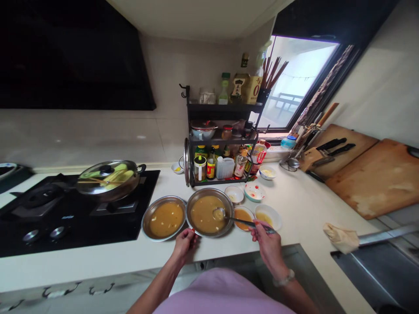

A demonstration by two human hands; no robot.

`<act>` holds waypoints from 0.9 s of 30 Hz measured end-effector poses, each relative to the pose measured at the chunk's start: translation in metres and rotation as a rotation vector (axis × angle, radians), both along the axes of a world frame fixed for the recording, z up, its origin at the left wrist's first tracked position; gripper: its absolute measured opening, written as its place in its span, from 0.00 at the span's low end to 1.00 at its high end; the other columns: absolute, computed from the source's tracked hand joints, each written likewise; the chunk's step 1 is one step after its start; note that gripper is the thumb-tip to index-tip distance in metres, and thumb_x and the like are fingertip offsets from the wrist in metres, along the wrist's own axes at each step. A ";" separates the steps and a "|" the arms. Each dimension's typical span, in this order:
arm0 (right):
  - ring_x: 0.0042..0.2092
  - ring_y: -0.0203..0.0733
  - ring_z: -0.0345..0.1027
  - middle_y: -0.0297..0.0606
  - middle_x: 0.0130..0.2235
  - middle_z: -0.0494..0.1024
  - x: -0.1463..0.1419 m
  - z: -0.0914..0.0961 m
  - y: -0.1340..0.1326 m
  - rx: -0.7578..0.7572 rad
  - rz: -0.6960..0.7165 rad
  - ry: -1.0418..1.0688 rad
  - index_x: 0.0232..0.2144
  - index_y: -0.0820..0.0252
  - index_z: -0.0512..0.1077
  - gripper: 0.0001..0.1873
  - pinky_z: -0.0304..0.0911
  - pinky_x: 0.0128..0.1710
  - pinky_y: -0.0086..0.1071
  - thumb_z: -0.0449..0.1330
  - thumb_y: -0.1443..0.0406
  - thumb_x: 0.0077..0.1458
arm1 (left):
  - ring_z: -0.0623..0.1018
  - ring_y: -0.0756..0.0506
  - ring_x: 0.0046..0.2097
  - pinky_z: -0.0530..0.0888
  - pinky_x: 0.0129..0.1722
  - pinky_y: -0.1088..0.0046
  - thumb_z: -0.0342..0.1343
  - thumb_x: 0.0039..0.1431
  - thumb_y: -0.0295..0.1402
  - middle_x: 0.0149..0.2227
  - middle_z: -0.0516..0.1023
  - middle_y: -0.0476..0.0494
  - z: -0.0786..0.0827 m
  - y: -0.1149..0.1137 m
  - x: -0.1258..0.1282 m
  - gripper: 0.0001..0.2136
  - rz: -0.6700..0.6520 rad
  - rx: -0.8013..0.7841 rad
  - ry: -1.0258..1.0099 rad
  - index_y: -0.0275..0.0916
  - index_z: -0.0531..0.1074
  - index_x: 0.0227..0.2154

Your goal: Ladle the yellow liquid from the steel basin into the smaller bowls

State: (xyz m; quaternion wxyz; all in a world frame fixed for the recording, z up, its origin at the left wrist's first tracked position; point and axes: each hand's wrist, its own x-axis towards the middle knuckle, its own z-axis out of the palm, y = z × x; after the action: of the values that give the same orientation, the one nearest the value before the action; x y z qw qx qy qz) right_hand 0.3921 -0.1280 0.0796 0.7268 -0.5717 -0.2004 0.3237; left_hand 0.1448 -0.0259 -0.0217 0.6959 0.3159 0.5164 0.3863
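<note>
My right hand (266, 244) is closed around the dark handle of a metal ladle (236, 219). Its round bowl dips into brownish liquid with pale bits in the right-hand metal bowl (233, 205). At that bowl's near left rim, my left hand (186, 243) is closed, thumb and fingers pinching the edge. A second metal bowl (144, 226) of similar liquid stands directly to the left. Under the ladle handle sits a small bowl of orange-brown liquid (242, 216), and beside it, near my right fingers, a white bowl (276, 216) with yellowish liquid.
A lidded pan (108, 181) stands on the black gas hob (98, 226) at left. Behind the bowls rises a black rack (222, 141) with bottles and jars. Small bowls (254, 192) stand before it. Knives (330, 144), cutting boards (366, 179) and a sink (376, 279) are at right.
</note>
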 end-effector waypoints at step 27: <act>0.19 0.34 0.65 0.35 0.19 0.74 0.112 0.007 -0.068 -0.140 -0.493 -0.219 0.29 0.66 0.71 0.19 0.62 0.18 0.26 0.65 0.57 0.36 | 0.66 0.55 0.19 0.61 0.18 0.80 0.66 0.32 0.47 0.19 0.71 0.52 -0.003 0.002 -0.002 0.20 -0.024 -0.014 -0.025 0.37 0.66 0.21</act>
State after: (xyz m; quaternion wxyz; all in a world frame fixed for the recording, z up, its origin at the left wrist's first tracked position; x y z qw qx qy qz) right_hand 0.5040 -0.1959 0.0865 0.7164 -0.6836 -0.1097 0.0864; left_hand 0.1426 -0.0238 -0.0250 0.7092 0.3123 0.5065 0.3781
